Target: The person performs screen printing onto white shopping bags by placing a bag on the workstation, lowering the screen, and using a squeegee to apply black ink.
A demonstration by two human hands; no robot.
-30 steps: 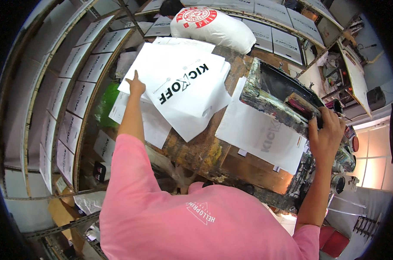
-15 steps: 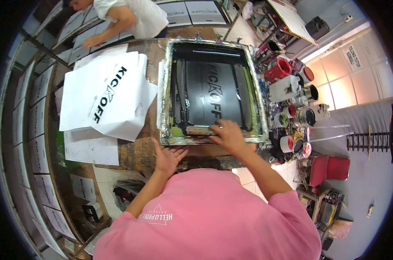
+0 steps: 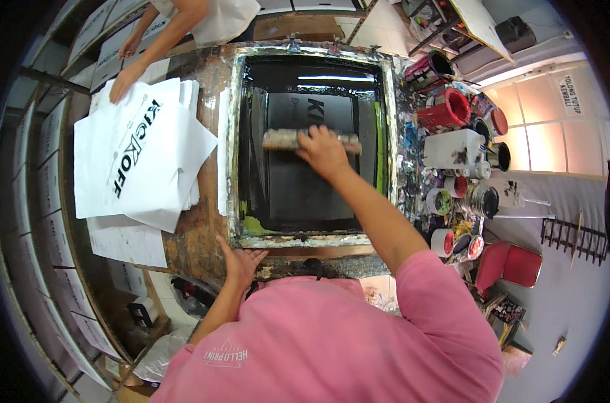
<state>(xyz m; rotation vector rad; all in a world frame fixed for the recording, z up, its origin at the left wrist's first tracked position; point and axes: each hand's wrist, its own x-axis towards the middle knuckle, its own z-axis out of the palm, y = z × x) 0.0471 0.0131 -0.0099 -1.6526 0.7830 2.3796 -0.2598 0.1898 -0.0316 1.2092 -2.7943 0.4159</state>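
Grasping the squeegee (image 3: 278, 140), the right hand (image 3: 326, 154) holds it across the middle of the screen (image 3: 305, 241). The left hand (image 3: 241, 262), splayed and free, is just beside the screen's near left corner; sheets (image 3: 154, 178) lie left of the screen.

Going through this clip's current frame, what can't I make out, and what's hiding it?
All in the head view:
- Blade of the squeegee: hidden beneath its handle and the right hand.
- Most of the white paper: covered by the screen frame.
- Head of the co-worker: cut off by the top edge.
- Whether the left hand touches the table: too small to tell.
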